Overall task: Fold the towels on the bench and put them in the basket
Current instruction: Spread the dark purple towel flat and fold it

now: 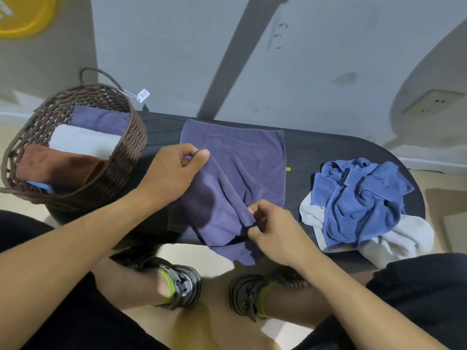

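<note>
1. Left hand: centre-left of the frame; thumb and curled fingers pinch a corner of the purple towel along its hemmed edge.
2. Right hand: centre of the frame, lower than the left; fingertips pinch the same hemmed edge at its near end, where the cloth bunches.
3. Purple towel: spread on the black bench, centre of the frame; the hem runs taut and diagonal between the two hands, one flap turned over the rest; its near end hangs over the bench's front edge.
4. Blue towel: crumpled, right of centre on the bench, well apart from the purple towel.
5. White towel: crumpled beneath and beside the blue towel, lower right of the pile.
6. Wicker basket: brown, round, with a loop handle and a paper tag; left of the frame, at the bench's left end.
7. Basket contents: a folded purple towel at the back, a folded white towel in the middle, a folded brown towel nearest; a sliver of light blue cloth shows below the brown one.
8. Person's legs and dark sandals: bottom of the frame, on a pale floor.
</note>
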Demonstrator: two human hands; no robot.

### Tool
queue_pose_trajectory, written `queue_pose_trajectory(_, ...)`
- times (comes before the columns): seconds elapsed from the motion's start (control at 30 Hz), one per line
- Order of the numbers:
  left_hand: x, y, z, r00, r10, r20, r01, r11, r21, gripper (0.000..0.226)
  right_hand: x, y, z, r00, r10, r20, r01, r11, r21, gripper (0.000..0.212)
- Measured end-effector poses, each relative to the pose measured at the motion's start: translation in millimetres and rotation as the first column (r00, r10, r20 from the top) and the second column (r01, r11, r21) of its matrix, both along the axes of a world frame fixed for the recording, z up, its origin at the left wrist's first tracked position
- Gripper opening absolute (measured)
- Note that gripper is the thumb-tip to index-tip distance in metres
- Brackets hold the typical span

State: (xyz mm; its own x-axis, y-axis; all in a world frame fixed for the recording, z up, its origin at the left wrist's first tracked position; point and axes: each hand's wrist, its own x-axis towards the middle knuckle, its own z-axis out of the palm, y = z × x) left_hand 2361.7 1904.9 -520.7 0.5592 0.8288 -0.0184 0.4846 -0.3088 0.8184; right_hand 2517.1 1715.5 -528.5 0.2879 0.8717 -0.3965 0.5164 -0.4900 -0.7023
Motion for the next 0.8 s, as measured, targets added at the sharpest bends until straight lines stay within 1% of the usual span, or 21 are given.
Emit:
queue_pose_trajectory(0.07,-2,13,-3,0.997,0.067,-0.028,-0.067,0.998,0.01,0.038,15,5,-3,0.98,0.154,0.127,-0.125,0.97,-0.211,0.015)
queue_pose_trajectory(0.1,-3,21,-5,0.994,0.101,-0.044,-0.1,0.995,0.017,0.038,21,7,-5,0.968,0.202,0.146,-0.155,0.946,-0.284,0.013)
queue_pose_trajectory(0.17,-6,33,-9,0.987,0.15,-0.066,-0.15,0.989,0.001,0.039,28,9,-10,0.971,0.214,0.102,-0.169,0.927,-0.334,0.018)
queue_pose_trajectory(0.2,-8,38,-12,0.984,0.166,-0.069,-0.168,0.986,-0.019,0.039,30,12,-12,0.987,0.159,0.038,-0.138,0.935,-0.325,0.018)
queue_pose_trajectory(0.23,-9,41,-15,0.982,0.181,-0.06,-0.184,0.982,-0.044,0.038,31,14,-13,0.997,0.062,-0.044,-0.073,0.95,-0.303,0.017)
queue_pose_trajectory(0.27,-10,44,-19,0.979,0.2,-0.037,-0.203,0.976,-0.078,0.035,32,17,-13,0.989,-0.056,-0.136,0.017,0.963,-0.269,0.017)
queue_pose_trajectory(0.3,-10,46,-23,0.975,0.223,-0.004,-0.222,0.967,-0.124,0.031,33,21,-12,0.955,-0.179,-0.238,0.126,0.967,-0.223,0.018)
queue_pose_trajectory(0.33,-9,48,-27,0.969,0.247,0.026,-0.239,0.954,-0.18,0.024,34,24,-10,0.892,-0.289,-0.347,0.242,0.955,-0.174,0.018)
queue_pose_trajectory(0.37,-9,50,-31,0.962,0.268,0.059,-0.246,0.938,-0.245,0.016,36,28,-6,0.815,-0.367,-0.447,0.347,0.929,-0.131,0.015)
queue_pose_trajectory(0.4,-9,51,-35,0.956,0.278,0.089,-0.237,0.919,-0.316,0.007,40,32,-2,0.743,-0.408,-0.531,0.427,0.899,-0.092,0.012)
queue_pose_trajectory(0.43,-9,52,-39,0.953,0.276,0.122,-0.213,0.901,-0.378,0.003,44,34,2,0.684,-0.416,-0.6,0.483,0.874,-0.056,0.011)
queue_pose_trajectory(0.5,-8,53,-47,0.954,0.251,0.162,-0.159,0.886,-0.436,0.018,53,38,8,0.603,-0.376,-0.703,0.54,0.841,0.013,0.012)
queue_pose_trajectory(0.53,-9,51,-51,0.965,0.224,0.138,-0.145,0.891,-0.429,0.025,55,39,10,0.575,-0.35,-0.739,0.551,0.834,0.034,0.014)
queue_pose_trajectory(0.57,-10,49,-54,0.982,0.174,0.068,-0.133,0.907,-0.399,0.031,55,39,10,0.554,-0.327,-0.766,0.552,0.832,0.044,0.019)
queue_pose_trajectory(0.6,-11,46,-57,0.992,0.108,-0.062,-0.123,0.93,-0.347,0.037,55,39,9,0.545,-0.31,-0.779,0.545,0.837,0.048,0.026)
queue_pose_trajectory(0.63,-14,43,-61,0.973,0.033,-0.227,-0.1,0.952,-0.289,0.042,54,39,7,0.561,-0.305,-0.77,0.527,0.848,0.049,0.032)
queue_pose_trajectory(0.67,-17,40,-63,0.917,-0.045,-0.396,-0.059,0.968,-0.245,0.042,52,38,4,0.611,-0.312,-0.727,0.498,0.866,0.046,0.036)
queue_pose_trajectory(0.7,-21,36,-64,0.839,-0.115,-0.533,-0.012,0.973,-0.229,0.039,50,36,0,0.702,-0.317,-0.637,0.443,0.896,0.042,0.038)
queue_pose_trajectory(0.73,-23,32,-64,0.755,-0.177,-0.631,0.028,0.97,-0.24,0.04,50,34,-3,0.821,-0.298,-0.487,0.354,0.935,0.025,0.038)
queue_pose_trajectory(0.77,-26,28,-65,0.683,-0.233,-0.692,0.058,0.962,-0.267,0.045,50,31,-8,0.926,-0.241,-0.29,0.241,0.97,-0.036,0.039)
queue_pose_trajectory(0.8,-30,24,-66,0.625,-0.278,-0.729,0.079,0.952,-0.295,0.05,50,28,-13,0.983,-0.15,-0.103,0.135,0.982,-0.135,0.044)
